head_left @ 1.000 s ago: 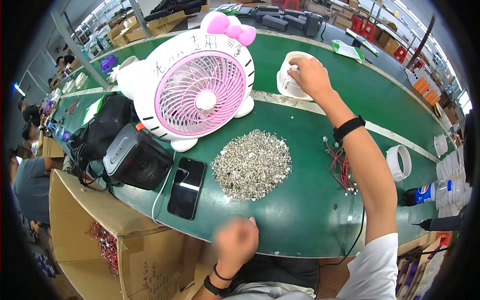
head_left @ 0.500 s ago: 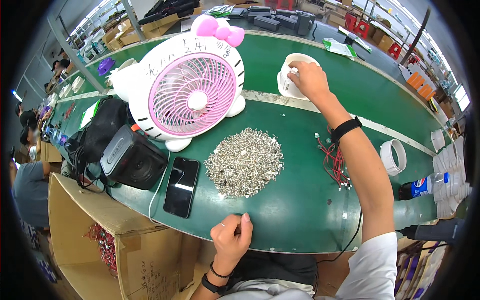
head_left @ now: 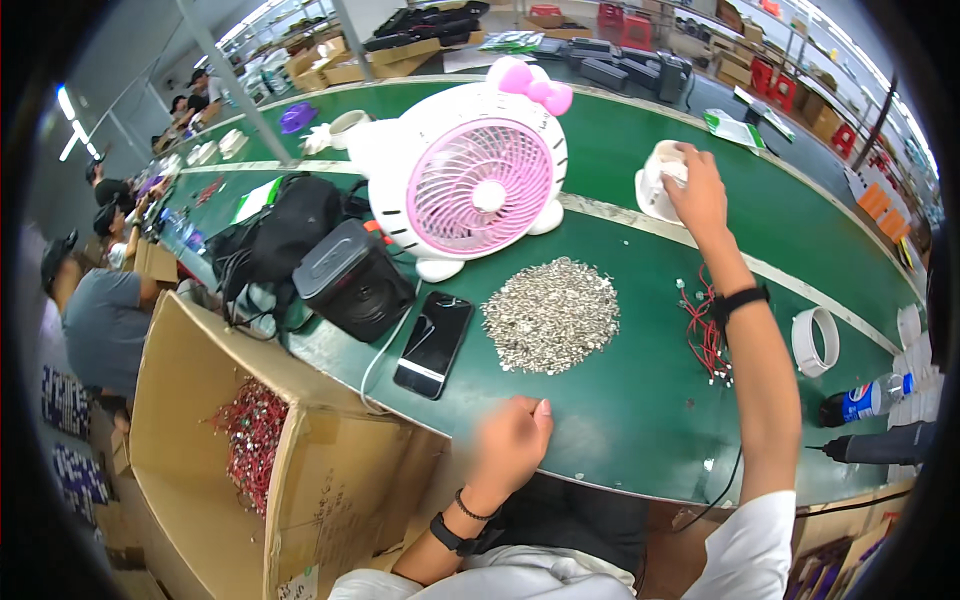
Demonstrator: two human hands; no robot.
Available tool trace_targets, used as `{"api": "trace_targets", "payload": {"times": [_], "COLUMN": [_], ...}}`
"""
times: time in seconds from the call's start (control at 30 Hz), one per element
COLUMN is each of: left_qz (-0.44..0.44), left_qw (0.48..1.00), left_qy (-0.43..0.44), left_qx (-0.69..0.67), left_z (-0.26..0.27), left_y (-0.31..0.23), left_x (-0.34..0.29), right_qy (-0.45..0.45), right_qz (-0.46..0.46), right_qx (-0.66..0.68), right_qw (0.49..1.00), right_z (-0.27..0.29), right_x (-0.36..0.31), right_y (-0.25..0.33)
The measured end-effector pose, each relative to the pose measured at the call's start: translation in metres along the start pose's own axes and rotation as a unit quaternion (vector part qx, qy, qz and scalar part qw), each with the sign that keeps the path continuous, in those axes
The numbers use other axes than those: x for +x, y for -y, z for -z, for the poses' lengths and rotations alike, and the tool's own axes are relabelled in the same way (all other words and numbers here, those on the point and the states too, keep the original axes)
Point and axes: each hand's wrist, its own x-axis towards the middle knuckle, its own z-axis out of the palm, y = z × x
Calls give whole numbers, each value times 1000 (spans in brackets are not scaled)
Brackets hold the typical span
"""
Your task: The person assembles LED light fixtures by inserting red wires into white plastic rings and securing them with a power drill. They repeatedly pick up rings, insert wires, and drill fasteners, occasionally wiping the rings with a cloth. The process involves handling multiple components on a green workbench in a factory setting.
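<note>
My right hand (head_left: 703, 192) reaches across the table, its bent fingers at the opening of a white plastic cup-shaped part (head_left: 650, 199). Small white pieces show inside beside the fingertips; what the fingers grip is hidden. Close to me, my left hand (head_left: 512, 440), partly blurred, is a loose fist at the table's front edge with nothing visible in it. Between the hands lies a heap of small silvery metal pieces (head_left: 551, 316). Left of the heap stands a white fan with a pink grille and bow (head_left: 485, 185). Red wires with small ends (head_left: 706, 338) lie under my right wrist.
A phone (head_left: 434, 345) and black speaker (head_left: 355, 280) sit left of the heap. An open carton (head_left: 340, 480) of red wires stands front left. At right are a white ring (head_left: 815, 341), a drink bottle (head_left: 862, 400) and a dark power screwdriver (head_left: 880, 446). People sit far left.
The view has swung left, so everything sits further right in the picture. My right hand stays at the white cup-shaped part, its fingers lower over the opening. My left fist stays by the table edge.
</note>
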Motion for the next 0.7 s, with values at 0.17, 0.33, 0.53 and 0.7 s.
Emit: {"api": "trace_targets", "payload": {"times": [0.17, 0.33, 0.53, 0.7], "left_qz": [-100, -112, -8, -89], "left_qw": [994, 994, 992, 992], "left_qy": [43, 1, 123, 72], "left_qx": [17, 6, -14, 49], "left_z": [-3, -6, 6, 11], "left_y": [2, 2, -5, 3], "left_x": [1, 11, -2, -2], "right_qy": [-74, 159, 134, 152], "right_qz": [17, -65, -256, -188], "right_qx": [182, 233, 306, 207], "right_qw": [980, 957, 907, 948], "right_z": [37, 150, 213, 224], "right_x": [-86, -217, -304, -322], "right_y": [43, 108, 86, 76]}}
